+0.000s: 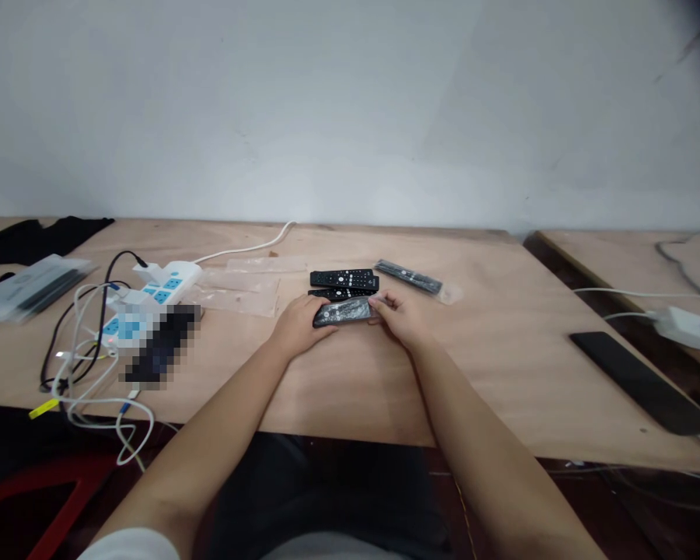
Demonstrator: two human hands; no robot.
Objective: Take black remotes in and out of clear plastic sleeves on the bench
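Between my two hands is a black remote control in a clear plastic sleeve (344, 312), lying crosswise near the table's middle. My left hand (300, 327) grips its left end, thumb along the near side. At the right end, my right hand (397, 317) pinches the sleeve with thumb and forefinger. Just behind lie bare black remotes, one (344, 278) in back and another (332, 295) partly covered by the held one. Farther right rests another wrapped remote (408, 276), tilted, its loose plastic end toward me.
Flat clear plastic sleeves (239, 292) lie left of the remotes. A white power strip (163, 292) with tangled cables and a pixelated dark object (162, 346) sit at left. A black phone-like slab (642, 381) lies at right, near a gap between tables. A wall stands behind.
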